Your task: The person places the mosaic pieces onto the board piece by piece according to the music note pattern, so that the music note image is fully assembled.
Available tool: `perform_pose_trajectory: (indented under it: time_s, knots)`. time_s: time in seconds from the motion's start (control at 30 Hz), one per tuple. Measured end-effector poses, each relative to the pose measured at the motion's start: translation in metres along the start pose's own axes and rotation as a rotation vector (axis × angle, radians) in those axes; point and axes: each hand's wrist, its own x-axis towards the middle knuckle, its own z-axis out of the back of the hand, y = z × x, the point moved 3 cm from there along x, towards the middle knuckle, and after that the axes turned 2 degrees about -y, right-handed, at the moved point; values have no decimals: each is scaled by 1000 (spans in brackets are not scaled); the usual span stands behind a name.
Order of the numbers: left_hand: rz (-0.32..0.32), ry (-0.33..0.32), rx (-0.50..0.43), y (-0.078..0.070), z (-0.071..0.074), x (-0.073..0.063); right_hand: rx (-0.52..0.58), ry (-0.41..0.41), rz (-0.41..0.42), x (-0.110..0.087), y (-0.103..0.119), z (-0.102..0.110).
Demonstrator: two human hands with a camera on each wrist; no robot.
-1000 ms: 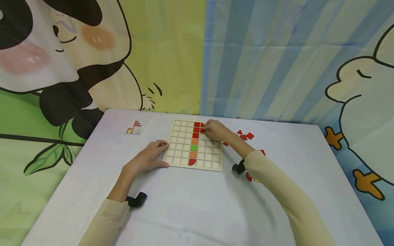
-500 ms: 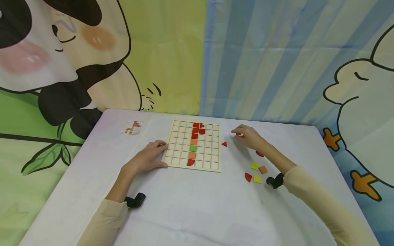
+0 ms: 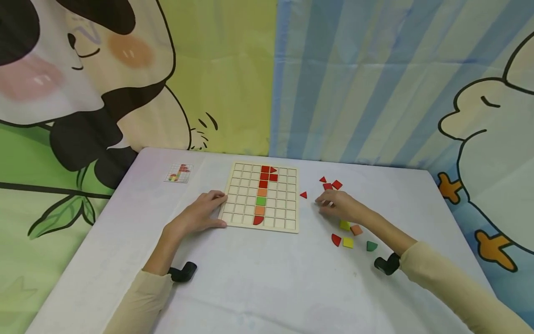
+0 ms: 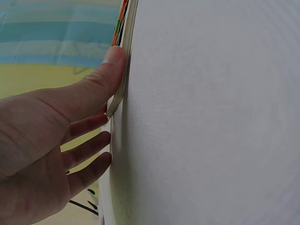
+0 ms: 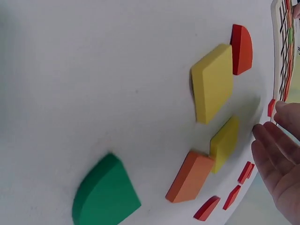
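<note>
A wooden grid board [image 3: 285, 209] lies on the white table, with a column of red, orange and green pieces [image 3: 260, 201] in its cells. At its top, a red triangle and a red square sit beside the column. My left hand [image 3: 200, 212] rests at the board's left edge, thumb near the front corner; the left wrist view shows the thumb [image 4: 105, 77] against the board's side. My right hand [image 3: 342, 205] hovers right of the board among loose pieces, fingers slightly bent, nothing between them. Near its fingertips lie a red triangle [image 3: 303, 195] and several red pieces [image 3: 337, 184].
Closer to me on the right are two yellow squares [image 3: 348, 242], an orange square [image 3: 356, 230], a red quarter circle [image 3: 335, 240] and a green quarter circle [image 5: 105, 194]. A small pattern card [image 3: 179, 173] lies at the back left. Printed cloth [image 3: 354, 83] hangs behind the table.
My right hand has left the red pieces at the board's top, moved right to the loose pieces, then slightly toward me. The left hand has stayed at the board's edge.
</note>
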Motion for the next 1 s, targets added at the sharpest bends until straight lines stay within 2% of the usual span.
perform_pose_trajectory:
  time_s: [0.3,0.47,0.67,1.0]
  knots:
    - [-6,0,-3,1,-1,-1,-11,-10,75,14,18,0]
    - [-5,-7,-4,1,-1,-1,-90,-40,85,33,23,-4]
    - [-6,-7,0,2,-3,0,-165,-56,66,47,22,-13]
    - [-4,-7,10,1,-1,-1,-213,-60,-23,49,20,-16]
